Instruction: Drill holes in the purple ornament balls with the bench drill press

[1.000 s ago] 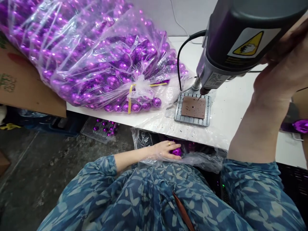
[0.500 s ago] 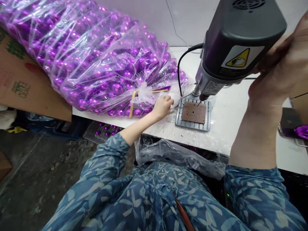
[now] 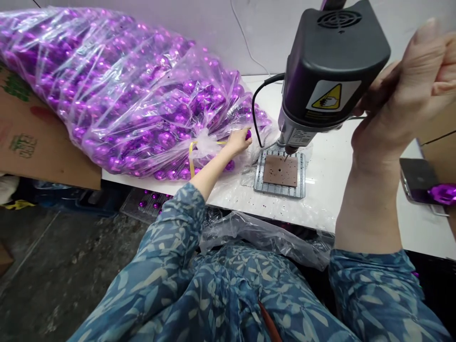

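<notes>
My left hand (image 3: pixel 238 141) is closed around a shiny purple faceted ball (image 3: pixel 248 135), part of which shows past the fingertips. It is beside the tied neck of a big clear plastic bag (image 3: pixel 156 95) full of such balls. To its right stands a small bench drill press (image 3: pixel 338 61), its bit over a brown square block (image 3: pixel 280 171) with a hole, set on the grey slotted base (image 3: pixel 259 187). My right hand (image 3: pixel 409 95) is raised beside the drill head, fingers curled on the handle, whose thin rod (image 3: pixel 356 118) shows; the grip is mostly hidden.
Dark shavings lie around the base on the white table (image 3: pixel 320 190). A phone (image 3: pixel 415 178) and another purple piece (image 3: pixel 443 194) are at right. A cardboard box (image 3: pixel 46 137) stands left. Clear plastic sheeting (image 3: pixel 263 232) hangs at the table's front edge.
My left hand has moved up slightly at the bag's neck, and a purple ball now shows in its fingers. The view has shifted; my right hand stays by the drill head.
</notes>
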The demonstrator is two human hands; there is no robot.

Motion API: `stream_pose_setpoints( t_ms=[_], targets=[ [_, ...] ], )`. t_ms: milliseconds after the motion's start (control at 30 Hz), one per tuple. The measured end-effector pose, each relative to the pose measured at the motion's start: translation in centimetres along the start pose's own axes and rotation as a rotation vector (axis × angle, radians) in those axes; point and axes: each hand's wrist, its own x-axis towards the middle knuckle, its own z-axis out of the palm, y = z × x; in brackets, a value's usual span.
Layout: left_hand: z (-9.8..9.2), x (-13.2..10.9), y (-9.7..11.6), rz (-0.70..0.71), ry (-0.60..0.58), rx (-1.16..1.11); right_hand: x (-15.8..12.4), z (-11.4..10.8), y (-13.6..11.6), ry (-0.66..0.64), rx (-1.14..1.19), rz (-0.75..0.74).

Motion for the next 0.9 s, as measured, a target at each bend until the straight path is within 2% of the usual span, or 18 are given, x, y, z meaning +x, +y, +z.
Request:
stream_pose_setpoints(
  t_ms=[133,200,300,333,467,567,733,900],
  targets=[
    [-2.0,-5.4,1.9,-0.102,-0.061,-0.601,0.2,-0.1,0.2,-0.023,-0.019,-0.003],
    [-2.9,-7.9,2.8,-0.136,-0.032,-0.824,0.3,-0.1,0.3,0.003,0.015,-0.006],
    [-3.6,-10.8,4.0,-0.201,0.057,-0.984,0.3,0.1,0.5,0.012,0.041,0.015],
    [-3.6,-11.5,4.4,-0.224,0.053,-1.018,0.3,0.1,0.5,0.003,0.039,0.023],
    [-2.1,-13.5,5.4,-0.235,-0.140,-1.112,0.5,0.2,0.5,-0.008,0.057,0.022],
    [0.4,-13.7,5.3,-0.223,-0.208,-1.140,0.5,0.4,-0.1,-0.011,0.037,0.042],
    [5.0,-11.6,3.8,-0.139,-0.109,-1.005,0.1,1.0,-1.7,-0.011,0.037,0.089],
    [7.1,-8.8,3.3,-0.006,-0.113,-0.805,-0.1,0.7,-1.7,-0.046,0.000,0.118]
  ],
)
